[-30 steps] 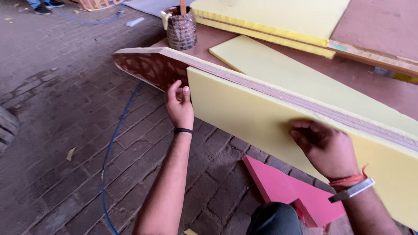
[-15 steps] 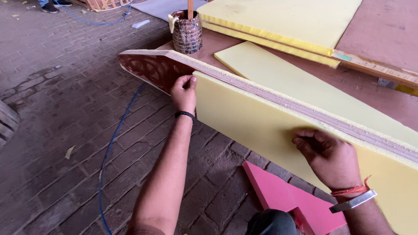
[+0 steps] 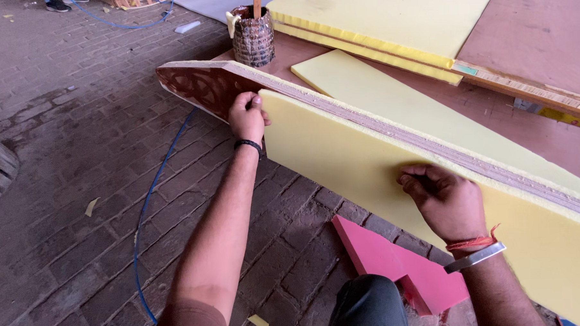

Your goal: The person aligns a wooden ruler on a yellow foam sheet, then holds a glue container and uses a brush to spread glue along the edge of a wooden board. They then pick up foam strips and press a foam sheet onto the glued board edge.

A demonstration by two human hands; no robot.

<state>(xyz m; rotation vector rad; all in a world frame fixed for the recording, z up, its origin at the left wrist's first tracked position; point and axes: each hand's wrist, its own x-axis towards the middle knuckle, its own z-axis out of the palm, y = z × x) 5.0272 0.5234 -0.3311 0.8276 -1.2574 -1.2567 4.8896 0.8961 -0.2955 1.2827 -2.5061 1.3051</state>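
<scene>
- A yellow foam sheet [image 3: 367,160] is seen laid against the near face of a plywood board [image 3: 378,124] that stands on edge along the table [image 3: 530,45] side.
- The left hand [image 3: 248,116] is placed at the foam's left end, fingers curled together and pressed at the corner where foam meets the bare glue-stained wood [image 3: 197,89]; whether the edge is pinched or only pushed cannot be told.
- The right hand [image 3: 445,199] is laid flat-ish on the foam face further along, fingers bent and pressed together against it, nothing gripped.
- Foam long axis is run from upper left to lower right, across the body; both hands are set along that axis, well apart.
- The left hand is nearer the free end of the foam; the right is nearer the middle.
- The foam lies directly ahead of and under both palms, with its top edge just above the right fingers.
- Other things noted: a second foam piece [image 3: 390,95] flat on the table, a woven-pattern pot [image 3: 253,36] with a stick, a pink foam offcut [image 3: 389,256] on the brick floor [image 3: 65,158], a blue cable [image 3: 150,200].
</scene>
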